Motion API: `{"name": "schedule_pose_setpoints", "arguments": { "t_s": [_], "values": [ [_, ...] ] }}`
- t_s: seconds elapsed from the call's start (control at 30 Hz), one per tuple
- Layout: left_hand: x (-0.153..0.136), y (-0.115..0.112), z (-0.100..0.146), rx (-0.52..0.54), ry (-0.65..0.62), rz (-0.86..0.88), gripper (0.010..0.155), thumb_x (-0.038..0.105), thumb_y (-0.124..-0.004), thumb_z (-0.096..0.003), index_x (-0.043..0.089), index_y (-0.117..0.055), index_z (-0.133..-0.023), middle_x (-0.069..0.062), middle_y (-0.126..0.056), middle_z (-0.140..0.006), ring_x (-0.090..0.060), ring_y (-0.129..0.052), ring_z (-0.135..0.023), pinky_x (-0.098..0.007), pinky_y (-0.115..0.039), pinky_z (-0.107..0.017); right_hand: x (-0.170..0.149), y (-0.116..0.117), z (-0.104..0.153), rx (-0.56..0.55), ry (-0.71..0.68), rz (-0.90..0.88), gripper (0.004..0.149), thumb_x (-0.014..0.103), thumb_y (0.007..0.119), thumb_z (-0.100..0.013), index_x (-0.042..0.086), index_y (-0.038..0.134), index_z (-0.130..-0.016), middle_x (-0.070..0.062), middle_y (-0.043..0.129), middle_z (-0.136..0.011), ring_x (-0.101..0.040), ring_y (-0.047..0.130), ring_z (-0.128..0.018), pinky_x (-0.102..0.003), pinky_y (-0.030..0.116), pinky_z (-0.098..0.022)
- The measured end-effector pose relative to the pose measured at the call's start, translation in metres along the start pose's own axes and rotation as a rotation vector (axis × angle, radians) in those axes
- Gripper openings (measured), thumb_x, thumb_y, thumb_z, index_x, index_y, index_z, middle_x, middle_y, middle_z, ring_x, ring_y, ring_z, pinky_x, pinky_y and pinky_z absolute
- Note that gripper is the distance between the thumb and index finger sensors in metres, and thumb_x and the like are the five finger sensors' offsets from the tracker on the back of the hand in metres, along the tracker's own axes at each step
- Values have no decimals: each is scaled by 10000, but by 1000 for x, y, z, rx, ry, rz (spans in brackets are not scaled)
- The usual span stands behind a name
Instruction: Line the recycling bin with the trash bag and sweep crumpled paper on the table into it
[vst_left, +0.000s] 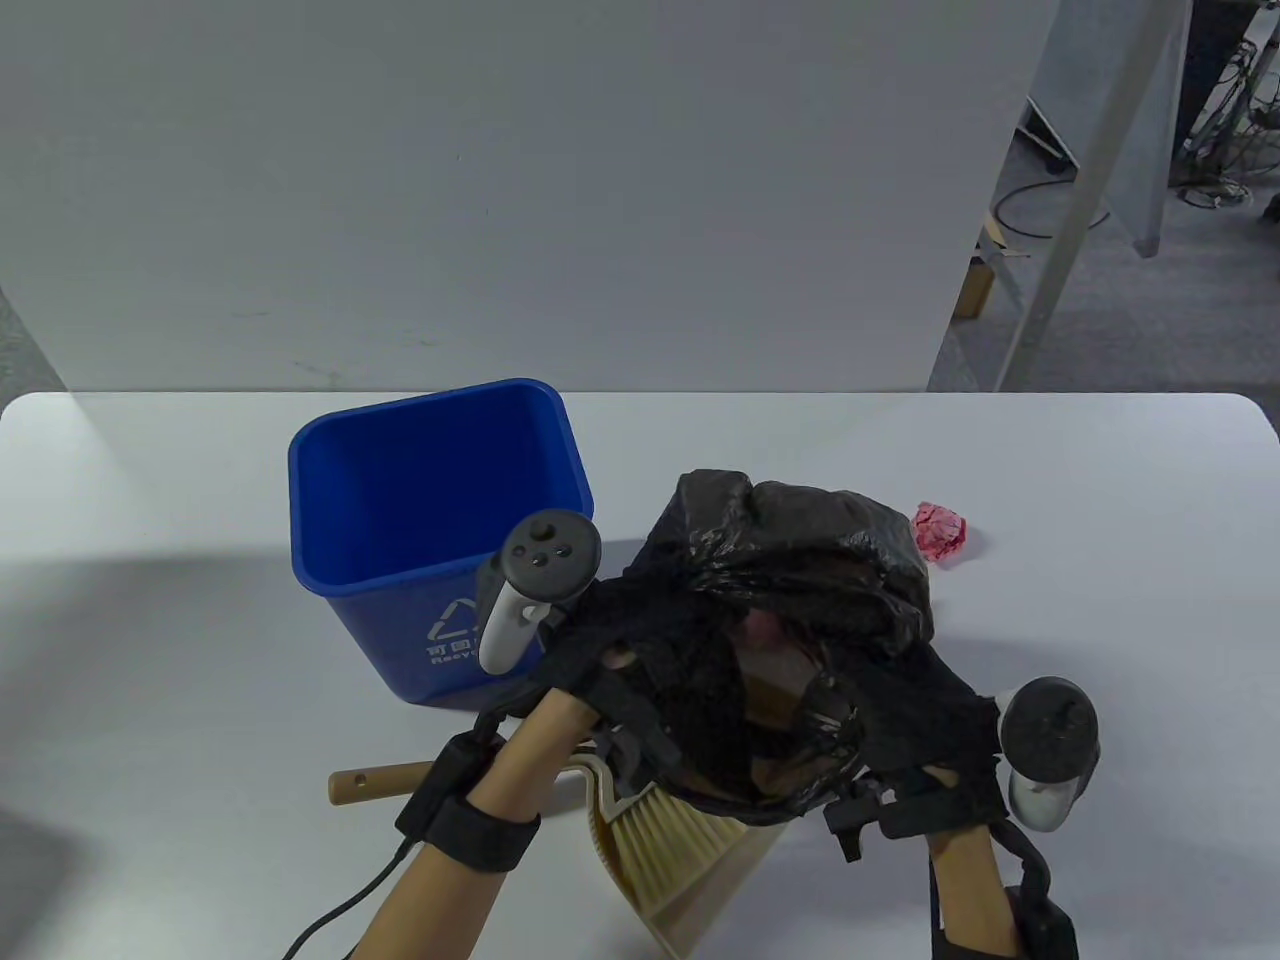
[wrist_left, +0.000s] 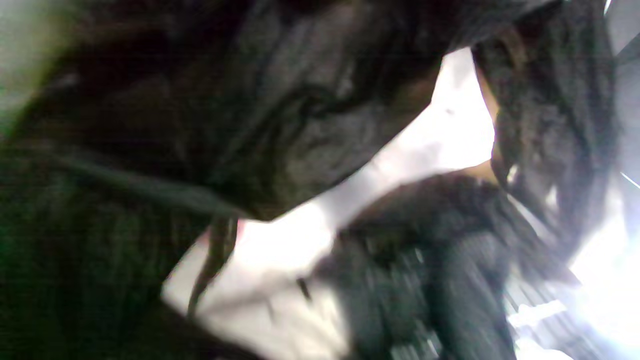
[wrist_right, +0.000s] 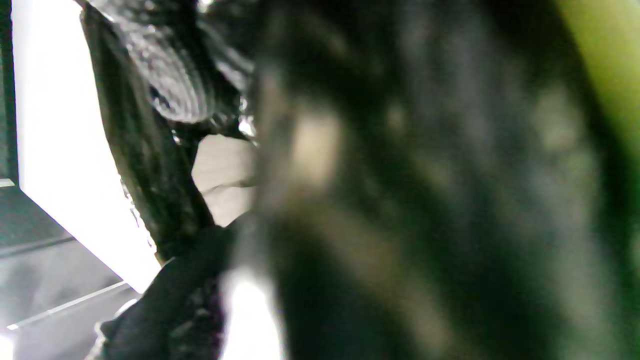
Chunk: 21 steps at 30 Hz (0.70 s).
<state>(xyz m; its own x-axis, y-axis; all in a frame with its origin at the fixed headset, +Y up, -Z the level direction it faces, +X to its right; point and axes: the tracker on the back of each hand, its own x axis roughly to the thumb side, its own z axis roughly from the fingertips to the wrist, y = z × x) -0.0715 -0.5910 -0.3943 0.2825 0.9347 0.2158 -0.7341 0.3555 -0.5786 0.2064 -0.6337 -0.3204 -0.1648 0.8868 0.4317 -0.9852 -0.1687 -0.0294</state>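
Note:
The black trash bag (vst_left: 800, 570) hangs spread open between both hands above the table, just right of the blue recycling bin (vst_left: 430, 520), which stands upright with nothing inside. My left hand (vst_left: 590, 670) grips the bag's left rim near the bin's front right corner. My right hand (vst_left: 940, 770) grips the right rim. A crumpled red paper (vst_left: 940, 533) lies on the table past the bag's far right side. Both wrist views are filled with blurred black bag (wrist_left: 300, 115) plastic (wrist_right: 165, 90).
A hand broom with pale bristles (vst_left: 665, 830) and a wooden handle (vst_left: 380, 780) rests in a beige dustpan (vst_left: 700, 900) at the table's front edge, under my hands. A white wall panel stands behind the table.

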Motion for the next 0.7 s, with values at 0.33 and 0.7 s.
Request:
{"name": "schedule_pose_setpoints", "arguments": {
  "t_s": [0.33, 0.7],
  "values": [
    [-10, -25, -15, -290, -146, 323, 535, 476, -598, -620, 289, -632, -1121, -118, -121, -1262, -609, -161, -1063, -818, -296, -666, -7, 21, -3, 175, -49, -282, 321, 420, 685, -602, 288, 745, -888, -390, 237, -1162, -714, 260, -938, -843, 343, -546],
    [18, -29, -2, -342, -263, 449, 602, 505, -558, -631, 492, -326, -1186, 73, 24, -1245, -520, -64, -1105, -830, -404, -685, 24, 45, -7, 164, -166, -443, 343, 419, 665, -615, 266, 750, -910, -317, 272, -1201, -681, 178, -942, -869, 370, -507]
  ]
}}
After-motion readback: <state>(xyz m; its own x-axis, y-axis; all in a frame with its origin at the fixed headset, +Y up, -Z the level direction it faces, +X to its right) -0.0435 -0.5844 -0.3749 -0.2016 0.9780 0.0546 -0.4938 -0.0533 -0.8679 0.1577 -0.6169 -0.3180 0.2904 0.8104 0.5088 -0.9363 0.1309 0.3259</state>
